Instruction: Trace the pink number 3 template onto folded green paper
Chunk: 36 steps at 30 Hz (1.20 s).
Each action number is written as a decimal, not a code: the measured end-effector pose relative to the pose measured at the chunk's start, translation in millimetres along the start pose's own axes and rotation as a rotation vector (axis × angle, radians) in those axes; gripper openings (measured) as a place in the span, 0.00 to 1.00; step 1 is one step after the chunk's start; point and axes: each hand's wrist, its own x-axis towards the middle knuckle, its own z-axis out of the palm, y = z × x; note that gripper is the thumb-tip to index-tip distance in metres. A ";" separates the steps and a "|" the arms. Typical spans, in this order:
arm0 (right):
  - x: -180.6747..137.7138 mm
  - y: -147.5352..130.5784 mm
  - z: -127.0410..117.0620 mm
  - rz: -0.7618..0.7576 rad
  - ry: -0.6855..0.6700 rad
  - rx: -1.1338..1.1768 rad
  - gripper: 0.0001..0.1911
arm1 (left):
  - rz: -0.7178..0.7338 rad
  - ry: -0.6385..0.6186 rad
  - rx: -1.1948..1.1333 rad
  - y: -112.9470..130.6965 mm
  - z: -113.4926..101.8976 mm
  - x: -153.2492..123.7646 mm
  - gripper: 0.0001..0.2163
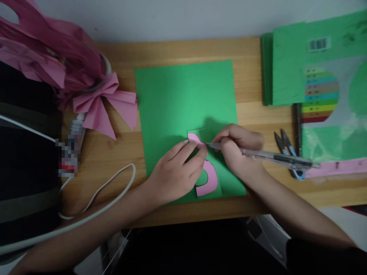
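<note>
A large sheet of green paper (183, 91) lies flat on the wooden table. On its lower part rests a curved pink paper cutout (212, 179), partly hidden by fingers. My left hand (179, 172) lies over the cutout with its fingers stretched out, pressing it against the sheet. In my right hand (239, 147) is a clear-barrelled pen (266, 156), gripped near its tip. The pen's tip touches or nearly touches the pink cutout's right edge, beside my left fingertips. Thin dark lines show on the green paper around the cutout.
Blue-handled thread snips (289, 152) and a dark pen-like stick (298, 130) lie right of the sheet, by green paper packs (289, 68). At left are a pink paper bow (107, 103), a tube (76, 141) and a white cable (114, 179). The wooden table's (177, 214) front edge is near.
</note>
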 end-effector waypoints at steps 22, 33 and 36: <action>-9.3 4.1 -4.0 -0.014 -0.006 -0.038 0.12 | -0.014 -0.024 0.006 0.5 -1.0 0.7 0.12; -9.7 2.3 -5.0 0.008 -0.011 -0.020 0.12 | 0.014 -0.046 0.032 -0.3 -1.7 -0.4 0.12; -10.0 3.9 -4.6 0.005 -0.002 -0.013 0.12 | 0.010 -0.041 0.024 0.0 -1.2 -0.5 0.11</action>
